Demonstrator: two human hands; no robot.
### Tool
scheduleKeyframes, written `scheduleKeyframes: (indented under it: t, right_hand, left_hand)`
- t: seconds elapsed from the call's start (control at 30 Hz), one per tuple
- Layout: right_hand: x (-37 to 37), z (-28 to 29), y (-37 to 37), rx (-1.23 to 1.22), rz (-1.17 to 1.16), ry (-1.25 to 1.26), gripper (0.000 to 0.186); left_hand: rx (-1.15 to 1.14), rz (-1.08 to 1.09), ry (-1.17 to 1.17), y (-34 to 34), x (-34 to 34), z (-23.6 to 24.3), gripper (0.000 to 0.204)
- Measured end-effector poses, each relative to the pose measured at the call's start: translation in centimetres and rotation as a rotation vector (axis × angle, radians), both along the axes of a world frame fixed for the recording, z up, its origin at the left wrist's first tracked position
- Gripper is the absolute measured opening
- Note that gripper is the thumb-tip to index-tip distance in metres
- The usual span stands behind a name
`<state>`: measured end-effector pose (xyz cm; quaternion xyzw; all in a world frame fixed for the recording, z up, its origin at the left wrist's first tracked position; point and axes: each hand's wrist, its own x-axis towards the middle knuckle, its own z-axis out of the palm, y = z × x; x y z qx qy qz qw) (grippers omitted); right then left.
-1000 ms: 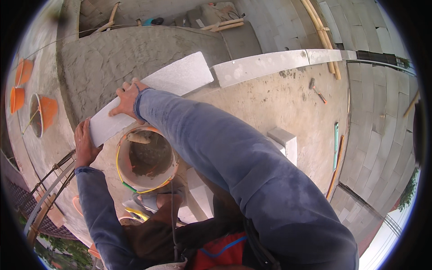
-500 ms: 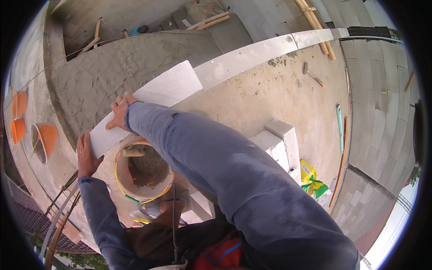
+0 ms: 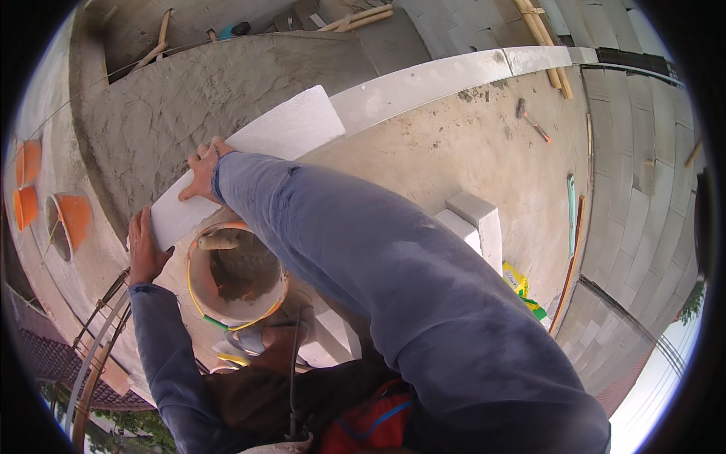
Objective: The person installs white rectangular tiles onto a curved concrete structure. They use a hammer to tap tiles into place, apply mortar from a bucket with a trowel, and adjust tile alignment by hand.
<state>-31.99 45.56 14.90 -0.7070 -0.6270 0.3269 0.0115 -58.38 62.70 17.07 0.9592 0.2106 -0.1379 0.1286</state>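
A long white lightweight concrete block (image 3: 291,121) lies slantwise on the low wall, its far end against the row of laid blocks (image 3: 423,85). My left hand (image 3: 144,248) is closed round the block's near left end, thumb on the near side. Farther along, my right hand (image 3: 203,172) grips the block across its top, fingertips over the far edge. Just below the block stands a bucket (image 3: 195,276) of grey mortar, with a tool's wooden handle (image 3: 218,240) resting inside. Part of the block is hidden behind my right sleeve.
Wet grey mortar (image 3: 181,106) spreads beyond the wall. Orange buckets (image 3: 73,219) stand at the left. Spare white blocks (image 3: 480,219), a yellow-green bag (image 3: 522,287), a hammer (image 3: 534,121) and a teal spirit level (image 3: 572,216) lie to the right. Bamboo poles (image 3: 541,41) lean at the back.
The view has shifted slightly, so the bucket and surroundings sit a little differently in it. Both hands keep their hold on the block, which shows no clear movement along the wall.
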Motion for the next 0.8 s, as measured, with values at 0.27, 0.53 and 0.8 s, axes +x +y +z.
scheduleKeyframes:
  t: [0.27, 0.53, 0.8]
  right_hand:
    - [-0.1, 2.4, -0.9, -0.067, 0.235, -0.169, 0.106]
    - [0.1, 0.6, -0.8, -0.046, 0.316, -0.14, 0.11]
    - [-1.0, -1.0, -0.6, -0.087, 0.331, -0.171, 0.11]
  left_hand:
    - [-0.033, -0.016, -0.021, 1.0, -1.8, -1.9, 0.119]
    - [-0.027, -0.111, -0.072, 1.2, -1.4, -4.3, 0.121]
    - [0.023, -0.123, -0.086, 0.1, -2.5, -5.9, 0.118]
